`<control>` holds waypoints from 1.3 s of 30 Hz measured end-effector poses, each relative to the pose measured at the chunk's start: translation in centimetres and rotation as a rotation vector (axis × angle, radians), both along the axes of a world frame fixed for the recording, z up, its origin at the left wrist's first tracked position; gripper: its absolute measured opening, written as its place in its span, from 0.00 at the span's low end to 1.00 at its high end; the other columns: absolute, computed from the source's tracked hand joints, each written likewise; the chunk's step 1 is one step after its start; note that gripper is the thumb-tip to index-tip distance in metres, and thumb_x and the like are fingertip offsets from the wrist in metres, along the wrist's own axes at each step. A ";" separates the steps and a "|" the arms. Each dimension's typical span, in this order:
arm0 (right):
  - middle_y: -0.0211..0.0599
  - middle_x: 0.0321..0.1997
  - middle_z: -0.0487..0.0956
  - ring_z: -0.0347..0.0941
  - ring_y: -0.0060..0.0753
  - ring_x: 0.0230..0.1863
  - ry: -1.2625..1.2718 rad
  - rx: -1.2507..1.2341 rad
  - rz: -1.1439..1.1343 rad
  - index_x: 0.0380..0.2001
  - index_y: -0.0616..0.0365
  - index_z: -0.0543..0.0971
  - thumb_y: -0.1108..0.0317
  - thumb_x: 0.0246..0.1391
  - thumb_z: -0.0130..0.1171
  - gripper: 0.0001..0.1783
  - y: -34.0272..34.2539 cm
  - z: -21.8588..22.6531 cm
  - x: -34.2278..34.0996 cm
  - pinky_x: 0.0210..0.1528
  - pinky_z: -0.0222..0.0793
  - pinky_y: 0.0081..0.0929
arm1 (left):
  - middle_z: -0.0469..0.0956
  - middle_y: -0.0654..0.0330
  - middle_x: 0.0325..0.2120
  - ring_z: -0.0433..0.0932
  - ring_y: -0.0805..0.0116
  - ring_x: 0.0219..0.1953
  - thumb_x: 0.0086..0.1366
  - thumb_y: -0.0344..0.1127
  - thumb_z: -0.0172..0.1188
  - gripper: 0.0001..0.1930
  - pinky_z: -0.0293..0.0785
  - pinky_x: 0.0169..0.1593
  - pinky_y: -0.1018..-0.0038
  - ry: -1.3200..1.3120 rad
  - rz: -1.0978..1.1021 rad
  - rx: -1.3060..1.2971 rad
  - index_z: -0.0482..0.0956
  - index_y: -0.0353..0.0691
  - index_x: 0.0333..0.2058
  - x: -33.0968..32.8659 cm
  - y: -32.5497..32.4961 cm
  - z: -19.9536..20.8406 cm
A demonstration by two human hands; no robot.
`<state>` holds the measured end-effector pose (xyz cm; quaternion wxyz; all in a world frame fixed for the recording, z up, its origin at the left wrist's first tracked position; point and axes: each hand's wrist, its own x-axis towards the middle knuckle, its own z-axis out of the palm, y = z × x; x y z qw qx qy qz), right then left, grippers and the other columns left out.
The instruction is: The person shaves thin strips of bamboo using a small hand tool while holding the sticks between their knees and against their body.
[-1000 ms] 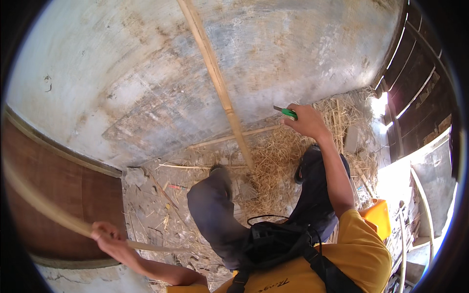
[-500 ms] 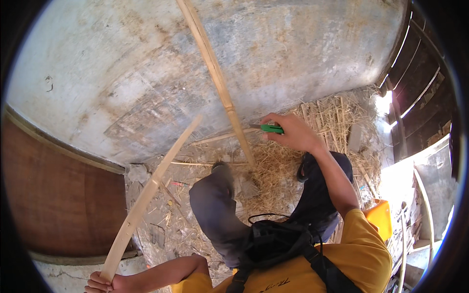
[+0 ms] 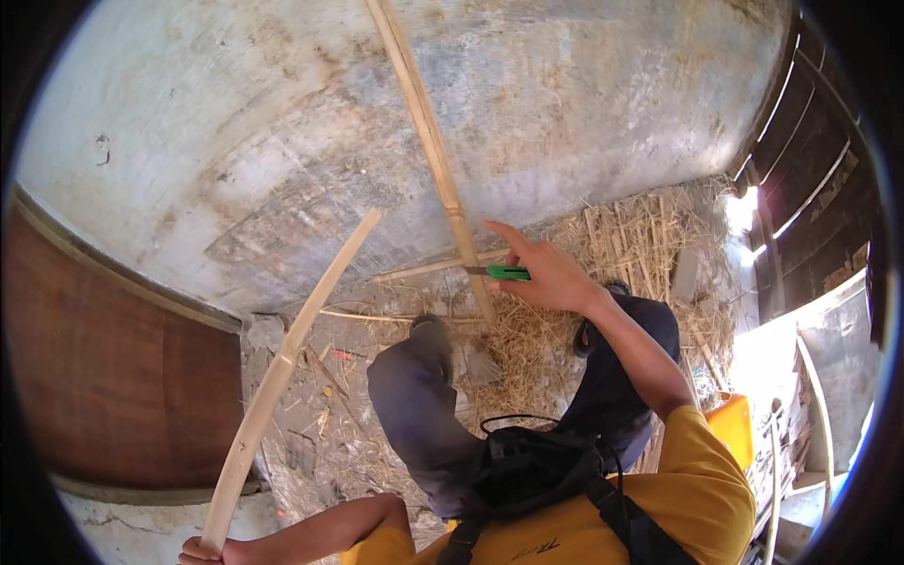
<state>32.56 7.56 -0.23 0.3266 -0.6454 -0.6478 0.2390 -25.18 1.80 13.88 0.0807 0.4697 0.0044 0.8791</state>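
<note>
At the lower left my left hand point(image 3: 205, 552) is closed round the bottom end of a long, pale split bamboo strip point(image 3: 275, 377). The strip slants up and to the right, and its tip stands free in front of the wall. My right hand point(image 3: 554, 275) grips a green utility knife point(image 3: 509, 273) with its dark blade out to the left; the index finger points away from the handle. Behind the blade, a second bamboo strip point(image 3: 426, 132) leans on the wall with its foot in the straw. I cannot tell whether the blade touches it.
Ahead rises a stained concrete wall point(image 3: 311, 122). Straw and shavings point(image 3: 527, 348) litter the ground around my feet. A brown wooden panel point(image 3: 113, 367) stands on the left. To the right are a yellow plastic container point(image 3: 733, 428), upright thin poles point(image 3: 817, 405) and dark slatted boards point(image 3: 810, 160).
My right hand has moved slightly down and left, bringing the knife in front of the leaning strip, and its index finger has stretched out. The held strip has shifted a little down.
</note>
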 end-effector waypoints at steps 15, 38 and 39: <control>0.45 0.35 0.85 0.81 0.45 0.37 0.060 0.204 0.018 0.64 0.55 0.78 0.54 0.65 0.69 0.28 1.1 -2.4 1.0 0.41 0.73 0.43 | 0.59 0.70 0.19 0.53 0.78 0.15 0.77 0.67 0.42 0.27 0.52 0.18 0.76 0.090 -0.515 -0.099 0.68 0.46 0.38 -1.4 0.8 -1.2; 0.27 0.41 0.87 0.67 0.14 0.31 0.694 0.210 0.007 0.62 0.58 0.80 0.54 0.75 0.59 0.23 -0.6 0.3 0.5 0.35 0.64 0.22 | 0.62 0.68 0.17 0.62 0.76 0.20 0.77 0.75 0.34 0.42 0.62 0.26 0.74 0.697 -1.607 -1.051 0.76 0.37 0.35 37.0 12.4 -17.1; 0.28 0.42 0.87 0.72 0.16 0.37 0.746 0.187 -0.011 0.62 0.58 0.81 0.54 0.75 0.59 0.23 -0.8 0.4 0.4 0.42 0.69 0.25 | 0.63 0.68 0.18 0.63 0.75 0.20 0.77 0.75 0.35 0.43 0.63 0.28 0.74 0.765 -1.657 -1.026 0.79 0.34 0.39 37.6 12.4 -18.0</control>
